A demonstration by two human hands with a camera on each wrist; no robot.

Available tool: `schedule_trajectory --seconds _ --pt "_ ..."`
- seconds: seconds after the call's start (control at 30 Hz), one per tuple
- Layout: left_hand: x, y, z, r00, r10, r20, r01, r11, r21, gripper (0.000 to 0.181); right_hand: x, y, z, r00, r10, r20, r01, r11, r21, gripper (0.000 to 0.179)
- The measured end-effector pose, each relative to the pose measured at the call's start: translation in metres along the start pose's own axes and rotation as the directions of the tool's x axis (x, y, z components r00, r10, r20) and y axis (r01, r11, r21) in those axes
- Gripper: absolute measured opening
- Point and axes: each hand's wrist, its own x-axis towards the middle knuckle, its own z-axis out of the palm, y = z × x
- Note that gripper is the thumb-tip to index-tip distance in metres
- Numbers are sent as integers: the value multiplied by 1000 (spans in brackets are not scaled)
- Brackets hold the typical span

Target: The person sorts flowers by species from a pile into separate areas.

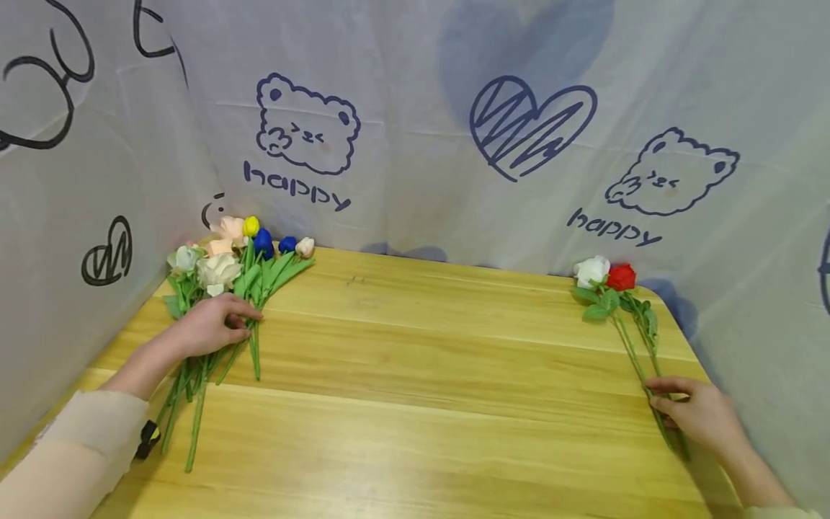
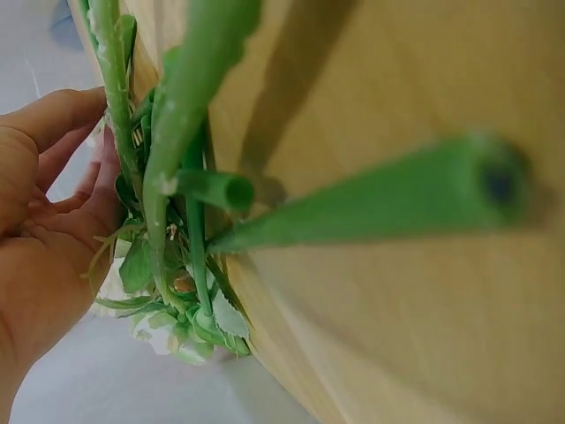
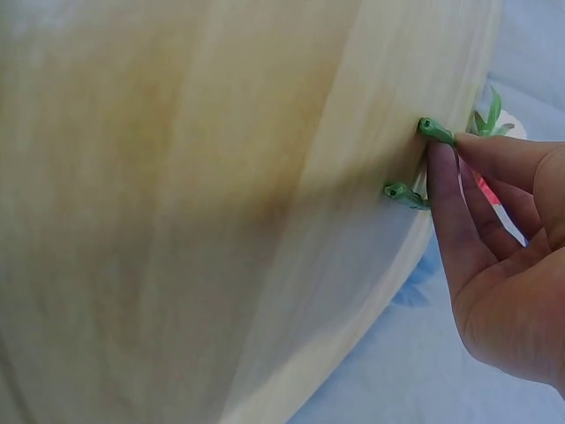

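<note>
On the left of the table, a bunch of artificial flowers (image 1: 219, 270) lies with its blooms toward the back wall. It mixes cream, peach and pale roses with blue, yellow and pale tulips. My left hand (image 1: 217, 323) rests over the bunch, fingers loosely extended; in the left wrist view its thumb and fingers lie against the green stems (image 2: 163, 168). At the right side, my right hand (image 1: 700, 414) pinches the stem of a white rose (image 1: 591, 272) between thumb and fingertips. A red rose (image 1: 621, 277) lies beside it, its stem running under the hand.
The wooden table (image 1: 421, 360) has a rounded back right corner. A pale cloth wall (image 1: 415, 144) with bear and heart drawings encloses the back and sides. A small black item (image 1: 148, 440) with a yellow spot shows by the left sleeve.
</note>
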Motion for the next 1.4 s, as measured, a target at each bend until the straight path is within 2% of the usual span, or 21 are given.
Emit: schedule_trajectory --seconds 0.2,0.47,0.7,0.87,1.1,1.23,1.4 --pt "1 1 -1 999 -36 12 36 999 -26 34 2 -2 -1 1000 5 15 -5 1000 13 35" --pt "1 2 -5 997 -62 43 66 994 -82 39 3 -5 -2 1000 -1 3 1 998 -59 28" --pt "-1 5 -9 992 -108 71 116 986 -121 42 6 -7 -4 1000 16 17 -15 997 -73 28" --pt "-3 6 -10 990 -135 46 140 979 -145 42 7 -10 -6 1000 17 25 -15 997 -75 29" --pt "-6 10 -11 991 -132 -9 128 974 -190 46 3 -9 -6 1000 9 15 -8 996 -91 29" --pt "-7 13 -8 990 -133 -39 122 972 -201 45 1 -7 -6 999 30 18 -30 998 -53 32" --pt "-10 23 -3 987 -135 -90 113 969 -219 45 -2 -9 -3 997 81 3 -81 997 18 46"
